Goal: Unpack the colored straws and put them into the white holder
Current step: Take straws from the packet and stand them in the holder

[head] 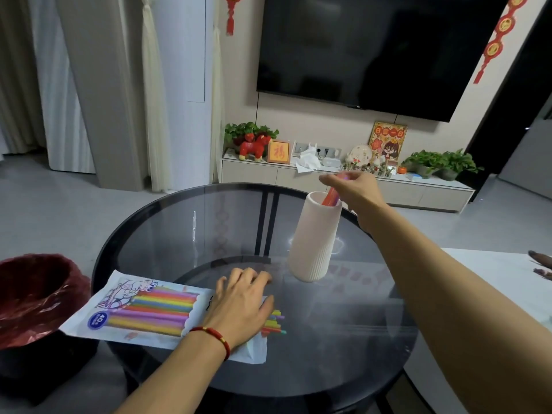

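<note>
Right hand point(354, 189) up over the white holder point(313, 237), its grip narrow, fingertips pinched on the top ends of a few straws point(331, 197), reddish-orange with a hint of purple. Just below the grip their lower ends are already inside the holder's mouth; how deep they sit cannot be seen.

Left hand point(242, 309) lies flat, fingers relaxed and spread, pressing the straw packet point(140, 312) onto the glass counter point(191, 228). Just past that hand, toward the holder, loose straw ends point(274, 322) poke out of the packet's open end.

Handling, as a judgement: straws are very light, thin-walled, smooth, easily crushed or kinked. Best held near one end with a soft pinch, several together, dropped in end-first. The packet film is slick and would slide unless pinned. The holder is tall and narrows near the top, so a sideways knock might tip it.

Red-lined bin point(38, 297) stands beyond the packet, away from both hands.
</note>
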Motion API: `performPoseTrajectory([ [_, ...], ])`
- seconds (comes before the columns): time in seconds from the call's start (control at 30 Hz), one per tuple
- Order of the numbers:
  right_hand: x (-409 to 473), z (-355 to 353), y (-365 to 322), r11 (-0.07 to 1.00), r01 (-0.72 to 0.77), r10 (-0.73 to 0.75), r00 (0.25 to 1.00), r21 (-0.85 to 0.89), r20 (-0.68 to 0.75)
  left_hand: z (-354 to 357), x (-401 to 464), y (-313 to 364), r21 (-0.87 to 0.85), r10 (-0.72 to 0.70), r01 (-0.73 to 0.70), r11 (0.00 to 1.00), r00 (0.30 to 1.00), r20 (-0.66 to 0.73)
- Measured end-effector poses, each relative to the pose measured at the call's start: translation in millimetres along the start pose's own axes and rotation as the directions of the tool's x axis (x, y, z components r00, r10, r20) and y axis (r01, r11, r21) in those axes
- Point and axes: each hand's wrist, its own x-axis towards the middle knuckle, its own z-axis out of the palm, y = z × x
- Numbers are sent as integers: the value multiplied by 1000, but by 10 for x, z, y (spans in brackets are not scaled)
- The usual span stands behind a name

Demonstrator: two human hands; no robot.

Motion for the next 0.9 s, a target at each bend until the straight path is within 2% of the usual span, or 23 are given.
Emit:
performPoseTrajectory([
  [0.1, -64, -61, -51, 998, 55, -54, 998, 27, -44, -66, -26, -42, 21, 35, -36, 999, 996, 78],
  [0.17, -180, -134, -75, 987, 161, -156, 979, 28, -135, -132, -56, -108, 38, 71, -81, 996, 975, 211],
  [0.2, -263, -175, -65, 971, 239, -232, 949, 5, -213, -153, -75, -148, 51, 79, -97, 994, 957, 279],
  [0.27, -486, -255, -25, 914, 406, -387, 842, -32, -375, -173, -118, -245, 72, 83, -119, 990, 922, 378],
  [0.3, -611, -283, 36, 886, 464, -430, 803, -21, -412, -177, -142, -283, 82, 81, -127, 989, 903, 422],
  [0.33, -735, -294, 133, 868, 497, -457, 794, -4, -401, -179, -163, -309, 94, 82, -141, 986, 882, 464],
  [0.4, -995, -229, 401, 875, 483, -471, 851, -7, -233, -189, -184, -318, 122, 90, -174, 977, 858, 505],
  [0.47, -1243, -71, 744, 910, 400, -396, 916, -109, 58, -214, -196, -288, 141, 106, -196, 970, 869, 483],
  [0.5, -1339, 18, 914, 914, 360, -324, 925, -186, 200, -230, -192, -271, 142, 117, -202, 969, 882, 456],
  [0.6, -1515, 278, 1290, 859, 359, -149, 857, -364, 492, -280, -187, -242, 119, 138, -201, 972, 907, 398],
  [0.7, -1590, 480, 1441, 921, 278, -86, 829, -274, 553, -288, -192, -217, 116, 162, -211, 971, 929, 334],
  [0.8, -1610, 639, 1462, 954, 238, -133, 879, -180, 459, -285, -175, -181, 96, 161, -202, 975, 933, 322],
  [0.9, -1544, 658, 1462, 968, 234, -177, 892, -90, 417, -268, -171, -212, 105, 141, -190, 976, 922, 361],
])
